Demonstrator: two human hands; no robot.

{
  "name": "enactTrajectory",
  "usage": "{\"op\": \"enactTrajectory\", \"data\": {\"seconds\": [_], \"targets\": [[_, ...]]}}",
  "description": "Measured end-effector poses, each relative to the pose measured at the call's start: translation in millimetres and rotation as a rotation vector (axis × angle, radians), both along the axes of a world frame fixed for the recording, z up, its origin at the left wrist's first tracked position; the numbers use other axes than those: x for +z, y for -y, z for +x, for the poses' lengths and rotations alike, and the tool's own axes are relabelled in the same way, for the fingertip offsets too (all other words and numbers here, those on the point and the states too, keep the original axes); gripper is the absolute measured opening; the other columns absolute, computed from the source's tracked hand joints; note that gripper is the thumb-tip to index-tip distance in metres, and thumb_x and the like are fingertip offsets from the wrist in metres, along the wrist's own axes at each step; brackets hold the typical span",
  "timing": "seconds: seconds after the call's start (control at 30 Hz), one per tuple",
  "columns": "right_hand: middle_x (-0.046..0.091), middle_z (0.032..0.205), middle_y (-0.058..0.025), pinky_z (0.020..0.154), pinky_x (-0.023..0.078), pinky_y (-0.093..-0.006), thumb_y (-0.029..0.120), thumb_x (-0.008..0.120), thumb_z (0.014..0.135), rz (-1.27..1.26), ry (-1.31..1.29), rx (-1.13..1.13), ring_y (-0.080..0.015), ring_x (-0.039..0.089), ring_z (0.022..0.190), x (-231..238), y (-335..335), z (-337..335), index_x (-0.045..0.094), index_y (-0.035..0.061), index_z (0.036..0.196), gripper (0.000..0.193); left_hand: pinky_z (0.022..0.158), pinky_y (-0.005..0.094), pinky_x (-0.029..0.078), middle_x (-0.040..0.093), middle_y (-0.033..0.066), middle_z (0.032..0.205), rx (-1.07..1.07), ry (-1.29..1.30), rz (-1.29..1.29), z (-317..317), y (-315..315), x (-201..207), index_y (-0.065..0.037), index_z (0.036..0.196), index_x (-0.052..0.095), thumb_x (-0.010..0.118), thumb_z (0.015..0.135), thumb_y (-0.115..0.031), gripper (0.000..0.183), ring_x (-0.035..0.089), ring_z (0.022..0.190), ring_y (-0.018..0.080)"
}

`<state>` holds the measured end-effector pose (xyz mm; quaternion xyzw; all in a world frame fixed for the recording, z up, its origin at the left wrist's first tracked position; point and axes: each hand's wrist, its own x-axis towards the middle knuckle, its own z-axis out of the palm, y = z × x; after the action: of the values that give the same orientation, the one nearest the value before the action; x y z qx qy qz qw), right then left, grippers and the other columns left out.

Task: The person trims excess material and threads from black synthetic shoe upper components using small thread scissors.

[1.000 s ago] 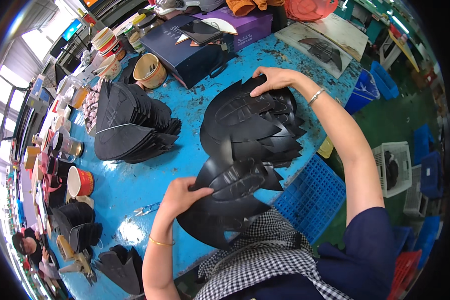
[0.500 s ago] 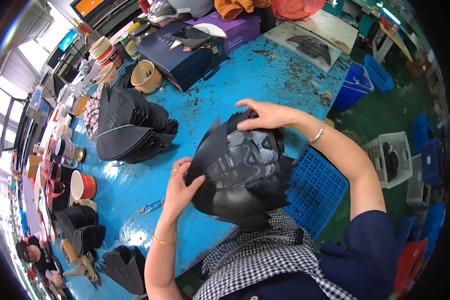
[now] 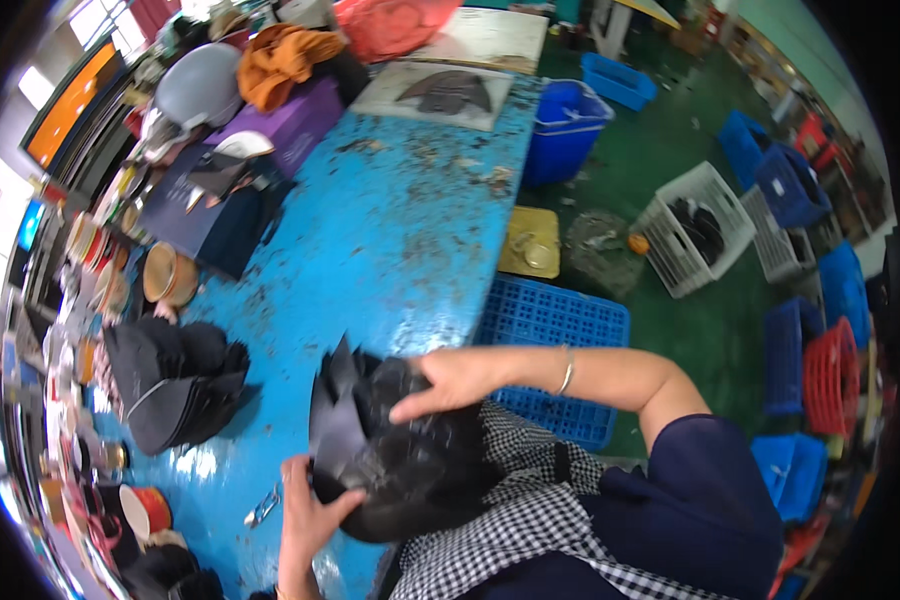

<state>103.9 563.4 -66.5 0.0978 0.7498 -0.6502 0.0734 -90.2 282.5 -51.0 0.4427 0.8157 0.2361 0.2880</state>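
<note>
A thick stack of black shoe uppers (image 3: 410,465), with shiny moulded parts on its face and jagged layered edges, is between my hands close to the checked apron. My left hand (image 3: 310,510) grips its left side, thumb on the front. My right hand (image 3: 455,385) holds the upper right edge, thumb across the face and the other fingers hidden behind. Motion blurs the stack a little. Left of it on the table stands another bundle of black uppers (image 3: 175,390), tied with a pale band. Small thread snips (image 3: 263,507) lie near my left hand.
A blue table (image 3: 370,240) carries paper tubs (image 3: 170,275), a dark box (image 3: 205,215) and a purple box (image 3: 295,125) along its left side. A flat black upper (image 3: 448,95) lies on a board at the far end. Blue crates (image 3: 560,320) and a white basket (image 3: 695,230) stand to the right.
The view has swung right, so the table's things sit farther left. Both hands keep hold of the stack, which is now tilted more and nearer my body.
</note>
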Motion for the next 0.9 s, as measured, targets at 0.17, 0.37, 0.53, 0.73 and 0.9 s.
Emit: {"op": "enactTrajectory", "data": {"seconds": [0.17, 0.37, 0.53, 0.73, 0.9], "targets": [[0.067, 0.113, -0.0306, 0.092, 0.053, -0.0427, 0.054, 0.071, 0.089, 0.060, -0.103, 0.024, -0.0433, 0.066, 0.105, -18.2, 53.4, 23.3, 0.043, -0.0047, 0.142, 0.084, 0.116, 0.0393, 0.034, 0.040, 0.0212, 0.150, 0.290, 0.453, 0.280, 11.7, 37.8, -29.9, 0.005, 0.154, 0.025, 0.088, 0.075, -0.022, 0.105, 0.041, 0.140, 0.0296], [0.053, 0.140, -0.0278, 0.107, 0.044, -0.0400, 0.047, 0.072, 0.091, -0.234, -0.225, 0.078, -0.0342, 0.054, 0.129, -42.4, 89.2, 26.6, 0.027, -0.0062, 0.152, 0.093, 0.106, 0.0363, 0.045, 0.061, 0.0148, 0.131, 0.230, 0.711, 0.067, -24.9, 51.8, -36.3, 0.007, 0.146, 0.042, 0.091, 0.070, -0.027, 0.096, 0.059, 0.122, 0.0253], [0.038, 0.153, -0.0221, 0.117, 0.034, -0.0395, 0.047, 0.081, 0.084, -0.532, -0.307, 0.101, -0.0283, 0.039, 0.141, -53.2, 94.2, 45.7, 0.012, -0.0036, 0.157, 0.112, 0.112, 0.0445, 0.039, 0.050, 0.0232, 0.146, -0.165, 0.238, 0.056, -1.1, 25.8, -13.0, 0.006, 0.154, 0.034, 0.080, 0.087, -0.037, 0.092, 0.049, 0.133, 0.0341], [0.031, 0.158, -0.0200, 0.120, 0.030, -0.0387, 0.039, 0.089, 0.076, -0.604, -0.356, 0.106, -0.0246, 0.032, 0.145, -60.9, 94.9, 64.9, 0.005, -0.0030, 0.159, 0.125, 0.112, 0.0458, 0.038, 0.045, 0.0224, 0.147, 0.044, 0.701, 0.000, 19.9, 5.9, -3.1, 0.001, 0.160, 0.016, 0.086, 0.080, -0.039, 0.114, 0.047, 0.134, 0.0328], [0.032, 0.157, -0.0198, 0.117, 0.035, -0.0409, 0.031, 0.086, 0.080, -0.793, -0.320, 0.127, -0.0281, 0.035, 0.144, -57.7, 97.7, 67.7, 0.005, 0.0025, 0.161, 0.118, 0.100, 0.0404, 0.052, 0.065, 0.0151, 0.128, 0.154, 0.984, 0.105, 40.6, 1.7, 12.1, 0.005, 0.140, 0.049, 0.095, 0.062, -0.023, 0.095, 0.065, 0.116, 0.0273]]}}
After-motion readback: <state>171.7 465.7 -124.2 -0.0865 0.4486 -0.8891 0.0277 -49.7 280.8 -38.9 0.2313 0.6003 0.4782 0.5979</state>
